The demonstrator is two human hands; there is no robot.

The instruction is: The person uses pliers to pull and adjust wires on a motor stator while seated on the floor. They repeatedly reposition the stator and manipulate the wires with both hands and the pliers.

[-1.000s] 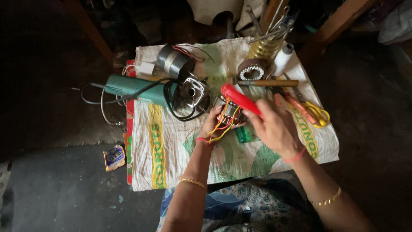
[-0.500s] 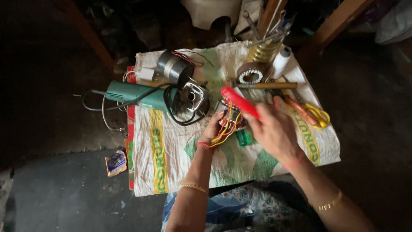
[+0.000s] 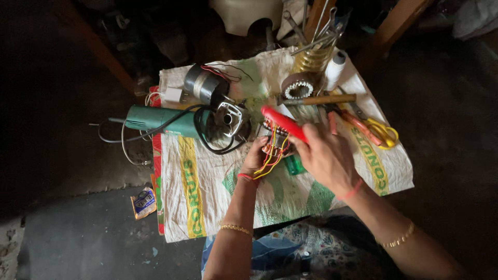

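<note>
My left hand grips a small wound motor part with red and yellow wires hanging from it. My right hand is closed around a red-handled tool, whose tip points up-left over the part. Both hands are above a white woven sack with green and yellow print, spread as a work mat. A green angle grinder with its metal head and black cable lies just left of the hands.
On the sack lie a grey motor body, a ring-shaped stator, a wooden-handled hammer, yellow-handled scissors, a white bottle and a brass holder of tools. A small packet lies on the dark floor at left.
Both hands stay on the part and tool with only slight shifts; the view has drifted a little, so the sack sits slightly lower in frame.
</note>
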